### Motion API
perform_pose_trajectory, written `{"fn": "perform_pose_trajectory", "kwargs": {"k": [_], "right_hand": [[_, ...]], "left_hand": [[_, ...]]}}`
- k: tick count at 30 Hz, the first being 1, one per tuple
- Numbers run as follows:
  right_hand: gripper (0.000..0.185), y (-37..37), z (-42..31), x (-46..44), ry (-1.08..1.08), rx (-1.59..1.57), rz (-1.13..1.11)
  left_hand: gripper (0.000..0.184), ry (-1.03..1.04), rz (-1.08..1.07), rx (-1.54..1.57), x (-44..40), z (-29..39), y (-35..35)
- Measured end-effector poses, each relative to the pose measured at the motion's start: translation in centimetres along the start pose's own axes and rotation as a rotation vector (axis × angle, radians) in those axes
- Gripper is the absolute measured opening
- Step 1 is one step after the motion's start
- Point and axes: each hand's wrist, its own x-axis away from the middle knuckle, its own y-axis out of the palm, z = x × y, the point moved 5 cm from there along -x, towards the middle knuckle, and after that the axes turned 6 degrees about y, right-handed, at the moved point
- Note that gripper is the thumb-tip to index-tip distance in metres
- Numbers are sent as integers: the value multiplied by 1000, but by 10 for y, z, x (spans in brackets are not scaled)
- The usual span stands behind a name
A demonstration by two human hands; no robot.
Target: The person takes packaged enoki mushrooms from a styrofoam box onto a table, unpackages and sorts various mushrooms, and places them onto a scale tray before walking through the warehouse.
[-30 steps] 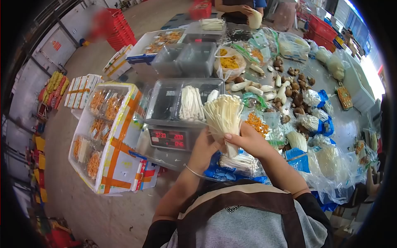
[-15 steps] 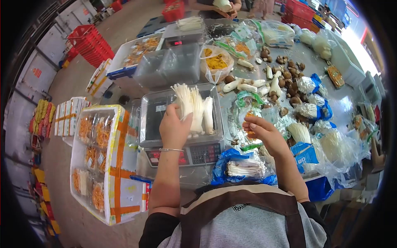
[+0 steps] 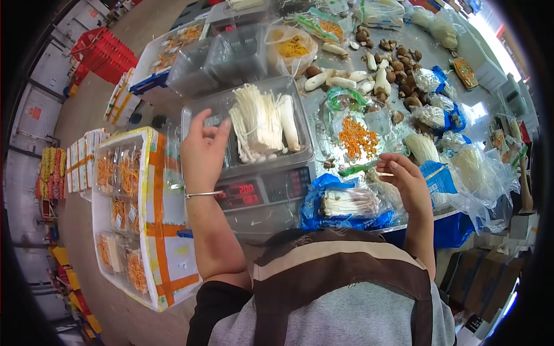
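Note:
A clear plastic tray [image 3: 232,159] sits on a digital scale [image 3: 268,193] whose lit red digits show. In the tray, a bunch of white enoki mushrooms [image 3: 257,121] lies beside a thick king oyster mushroom [image 3: 288,123]. My left hand [image 3: 205,151] is at the tray's left side, thumb and fingers apart, holding nothing. Over the table to the right hovers my right hand [image 3: 405,176], fingers loosely bent with nothing visible in them. Below and left of it is a blue bag of enoki [image 3: 349,203]; small orange mushrooms [image 3: 358,138] lie in an opened bag above it.
Brown shiitake mushrooms [image 3: 407,81] are heaped at the back right, near blue-wrapped enoki bundles [image 3: 430,117]. Empty clear trays [image 3: 236,52] stand behind the scale, next to a bag of yellow strands [image 3: 292,47]. A foam box [image 3: 151,230] of packed trays stands at left.
My left hand has let go of the enoki and moved left, leaving the bunch in the tray. My right hand has shifted right. The whole view has tilted downward.

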Motion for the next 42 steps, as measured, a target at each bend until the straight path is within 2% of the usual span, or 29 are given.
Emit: {"fn": "perform_pose_trajectory", "kwargs": {"k": [2, 8, 12, 15, 16, 19, 20, 24, 27, 28, 31, 32, 36, 42], "right_hand": [[31, 0, 2, 6, 4, 35, 11], [31, 10, 7, 19, 17, 144, 4], [31, 20, 8, 24, 13, 240, -31], [31, 24, 11, 25, -3, 300, -52], [32, 24, 12, 26, -13, 317, -58], [32, 22, 15, 30, 7, 318, -39], [32, 18, 20, 29, -5, 337, -28], [30, 10, 28, 34, -10, 394, 14], [30, 5, 30, 38, -8, 404, 51], [30, 4, 31, 39, -20, 384, 67], [31, 4, 32, 43, 4, 431, 93], [32, 5, 31, 44, -6, 466, 106], [32, 3, 38, 43, -39, 524, 112], [31, 4, 31, 43, -36, 506, 100]], "left_hand": [[48, -6, 29, 127, 5, -8, -9], [44, 40, 59, 161, 16, -10, -21], [39, 96, 28, 178, 22, 12, -17], [43, 200, -2, -10, 21, 13, 2], [51, 227, -38, -95, 21, 15, 9], [60, 470, -27, -491, 25, 28, 34], [68, 327, -126, -493, 26, 27, 43], [77, 241, -230, -581, 22, 22, 68], [74, 321, -226, -605, 20, 24, 81], [67, 375, -209, -613, 23, 31, 83], [63, 510, -247, -487, 28, 43, 98], [60, 566, -269, -300, 28, 46, 105], [61, 689, -229, -446, 41, 60, 125], [57, 606, -268, -426, 32, 67, 119]]}}
